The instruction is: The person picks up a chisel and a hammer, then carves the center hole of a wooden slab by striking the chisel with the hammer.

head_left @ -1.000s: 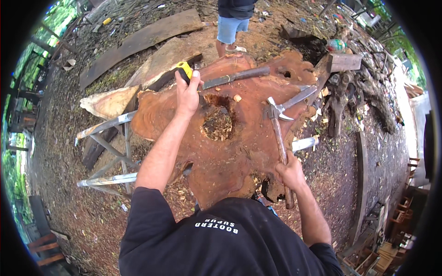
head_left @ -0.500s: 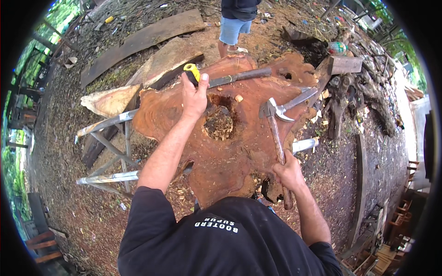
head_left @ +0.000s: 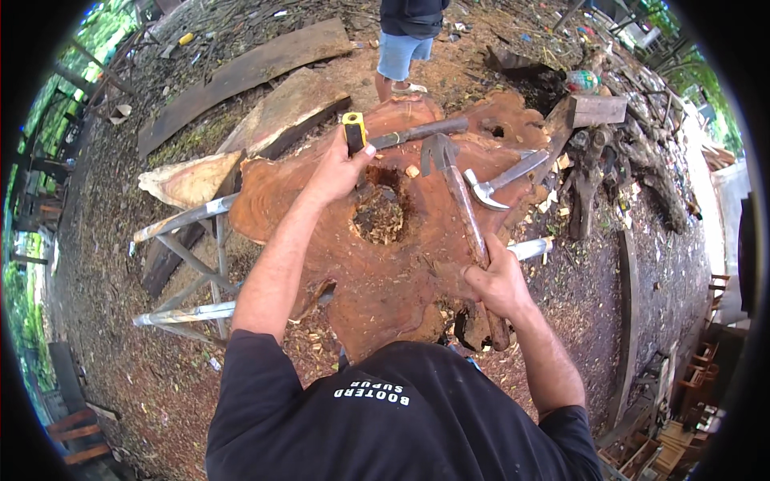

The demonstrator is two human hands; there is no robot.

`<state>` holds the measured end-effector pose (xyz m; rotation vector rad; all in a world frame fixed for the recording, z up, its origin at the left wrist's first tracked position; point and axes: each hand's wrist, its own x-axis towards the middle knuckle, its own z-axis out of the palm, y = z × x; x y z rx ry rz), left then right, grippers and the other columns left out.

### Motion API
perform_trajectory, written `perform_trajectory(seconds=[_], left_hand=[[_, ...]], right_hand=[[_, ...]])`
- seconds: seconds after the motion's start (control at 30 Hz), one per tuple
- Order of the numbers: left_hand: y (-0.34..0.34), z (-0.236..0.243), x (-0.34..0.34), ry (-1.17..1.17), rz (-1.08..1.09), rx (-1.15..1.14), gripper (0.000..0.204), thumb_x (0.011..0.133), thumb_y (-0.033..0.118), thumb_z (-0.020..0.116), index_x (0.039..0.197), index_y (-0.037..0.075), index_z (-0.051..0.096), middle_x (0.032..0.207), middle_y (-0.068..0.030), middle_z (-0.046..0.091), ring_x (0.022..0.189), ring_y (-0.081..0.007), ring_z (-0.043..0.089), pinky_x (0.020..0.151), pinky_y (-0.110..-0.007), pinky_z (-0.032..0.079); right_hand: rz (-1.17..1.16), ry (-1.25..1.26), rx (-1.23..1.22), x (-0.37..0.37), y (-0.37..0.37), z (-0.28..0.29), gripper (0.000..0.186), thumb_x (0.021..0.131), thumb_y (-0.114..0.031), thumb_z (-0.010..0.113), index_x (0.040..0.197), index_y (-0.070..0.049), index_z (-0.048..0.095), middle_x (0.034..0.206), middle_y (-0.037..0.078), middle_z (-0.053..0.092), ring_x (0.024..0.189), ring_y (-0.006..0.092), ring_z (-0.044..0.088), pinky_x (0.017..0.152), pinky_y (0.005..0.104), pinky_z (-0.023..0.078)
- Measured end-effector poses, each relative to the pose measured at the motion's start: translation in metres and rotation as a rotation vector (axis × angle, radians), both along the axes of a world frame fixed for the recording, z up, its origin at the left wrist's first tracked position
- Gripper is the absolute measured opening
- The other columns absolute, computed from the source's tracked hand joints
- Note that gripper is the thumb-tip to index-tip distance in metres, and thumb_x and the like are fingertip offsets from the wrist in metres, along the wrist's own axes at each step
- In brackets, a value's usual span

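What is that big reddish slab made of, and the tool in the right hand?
The slab looks like raw wood: reddish-brown, rough, with grain, a ragged edge and a hole holding chips. The tool in the right hand seems to have a brown wooden handle and a dull grey head, probably steel. The left hand holds a tool with a yellow, likely plastic, end.

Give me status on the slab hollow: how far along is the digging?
Done: a deep hollow is cut mid-slab, loose chips lying inside. In hand: the left hand sets a yellow-handled bar at the hollow's far rim; the right hand grips a wooden-handled adze. A claw hammer lies unused. Left: chips uncleared, rim ragged, so probably midway.
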<state>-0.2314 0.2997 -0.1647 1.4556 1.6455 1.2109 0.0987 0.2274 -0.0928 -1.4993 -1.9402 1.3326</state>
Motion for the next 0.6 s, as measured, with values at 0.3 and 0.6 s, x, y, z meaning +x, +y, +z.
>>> perform_trajectory(seconds=[0.3, 0.6], left_hand=[[-0.016, -0.006, -0.01, -0.025, -0.115, -0.008, 0.031, 0.1, 0.023, 0.063, 0.123, 0.008, 0.048, 0.107, -0.0039, 0.064, 0.106, -0.0163, 0.061, 0.099, -0.037, 0.048], [-0.027, -0.007, -0.005, 0.037, -0.153, 0.01, 0.036, 0.098, 0.028, 0.066, 0.123, 0.005, 0.053, 0.111, -0.0067, 0.067, 0.108, -0.0193, 0.063, 0.097, -0.037, 0.049]], right_hand=[[-0.015, -0.034, 0.013, 0.002, -0.005, 0.007, 0.037, 0.078, -0.011, 0.061, 0.112, 0.005, 0.056, 0.073, 0.011, 0.066, 0.053, 0.0185, 0.062, 0.051, 0.0343, 0.051], [0.154, -0.119, 0.504, -0.056, 0.007, 0.076, 0.035, 0.083, -0.018, 0.065, 0.102, 0.004, 0.045, 0.069, 0.024, 0.063, 0.063, 0.0451, 0.065, 0.059, 0.0523, 0.052]])
